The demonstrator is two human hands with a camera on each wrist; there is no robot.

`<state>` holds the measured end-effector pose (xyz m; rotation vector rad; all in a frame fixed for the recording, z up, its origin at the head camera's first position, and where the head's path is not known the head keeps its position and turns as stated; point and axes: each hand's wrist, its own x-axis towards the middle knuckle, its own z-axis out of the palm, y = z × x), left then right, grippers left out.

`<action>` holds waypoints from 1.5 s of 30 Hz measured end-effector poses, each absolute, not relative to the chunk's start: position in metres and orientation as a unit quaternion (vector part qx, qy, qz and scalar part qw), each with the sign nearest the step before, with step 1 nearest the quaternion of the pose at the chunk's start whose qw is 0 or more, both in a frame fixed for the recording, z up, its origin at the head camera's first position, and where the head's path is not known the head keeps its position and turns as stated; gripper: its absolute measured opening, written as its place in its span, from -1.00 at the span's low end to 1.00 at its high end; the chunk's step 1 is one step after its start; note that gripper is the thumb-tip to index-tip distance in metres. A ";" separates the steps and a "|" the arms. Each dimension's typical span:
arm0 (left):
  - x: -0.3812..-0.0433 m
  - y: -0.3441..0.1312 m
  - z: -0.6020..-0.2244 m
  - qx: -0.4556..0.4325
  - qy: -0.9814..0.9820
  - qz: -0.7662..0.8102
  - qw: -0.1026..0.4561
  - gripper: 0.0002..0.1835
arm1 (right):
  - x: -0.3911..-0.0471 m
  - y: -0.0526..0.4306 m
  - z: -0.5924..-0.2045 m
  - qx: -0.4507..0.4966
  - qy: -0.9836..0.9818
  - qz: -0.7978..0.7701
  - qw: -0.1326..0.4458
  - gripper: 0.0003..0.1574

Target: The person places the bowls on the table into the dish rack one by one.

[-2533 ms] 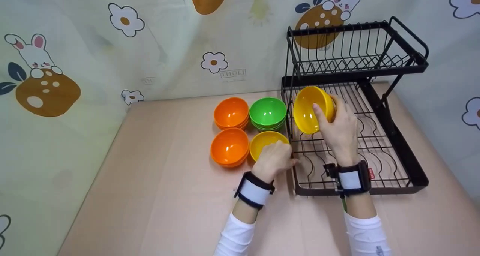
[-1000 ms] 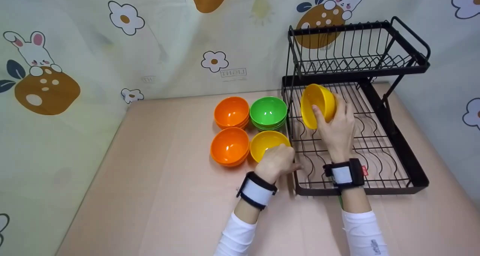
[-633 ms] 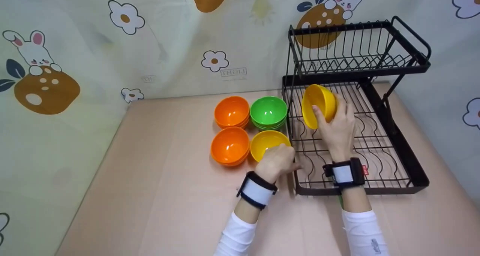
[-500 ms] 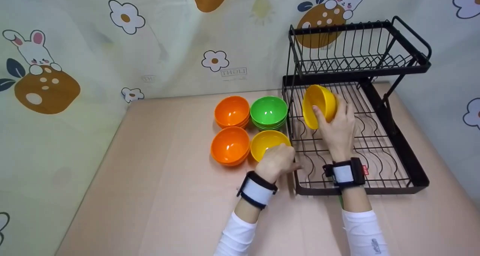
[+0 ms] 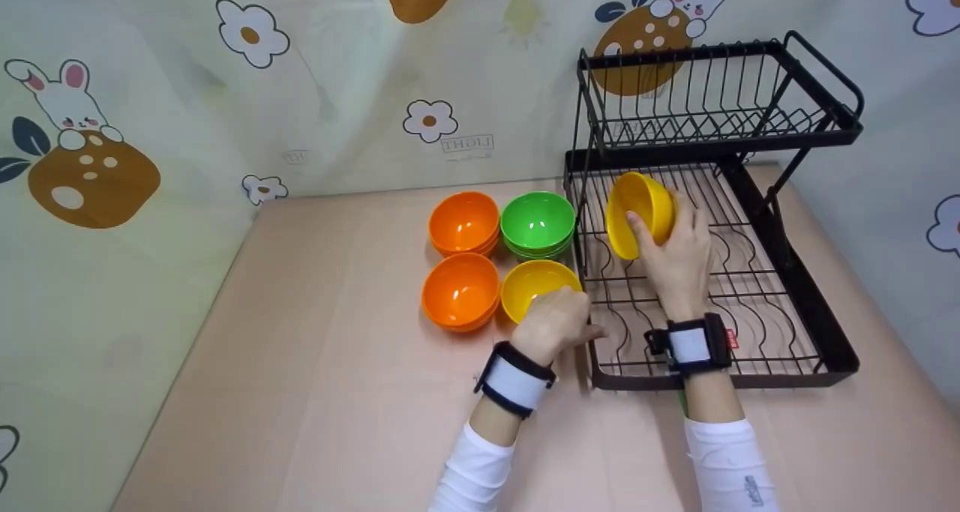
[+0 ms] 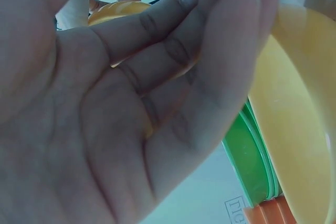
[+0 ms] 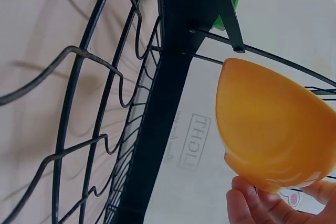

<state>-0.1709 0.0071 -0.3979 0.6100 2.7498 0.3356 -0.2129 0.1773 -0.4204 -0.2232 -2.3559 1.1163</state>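
— Changed since half a second ago?
— Barely. Black dish rack [image 5: 787, 272] unmoved; tilted yellow bowl [image 5: 637, 212] still over its lower tier, clasped by right hand [image 5: 679, 261].
— Hidden?
— Yellow bowl on table [image 5: 529, 283] partly covered by left hand [image 5: 555, 321], curled on its rim. Right hand's fingertips barely visible from the wrist.

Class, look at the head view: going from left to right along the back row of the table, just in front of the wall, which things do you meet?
Orange bowls → green bowls → yellow bowl held on edge by the right hand → black dish rack.
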 end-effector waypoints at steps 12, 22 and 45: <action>-0.173 0.008 -0.399 0.209 0.957 0.117 0.161 -0.60 | -0.213 0.178 -0.421 -0.091 -0.882 0.406 0.222 -0.06; -0.181 0.008 -0.418 0.218 0.959 0.115 0.140 -0.60 | -0.215 0.178 -0.421 -0.106 -0.902 0.386 0.159 0.02; -0.170 0.007 -0.397 0.217 0.958 0.115 0.148 -0.60 | -0.219 0.177 -0.435 -0.085 -0.913 0.375 0.136 0.11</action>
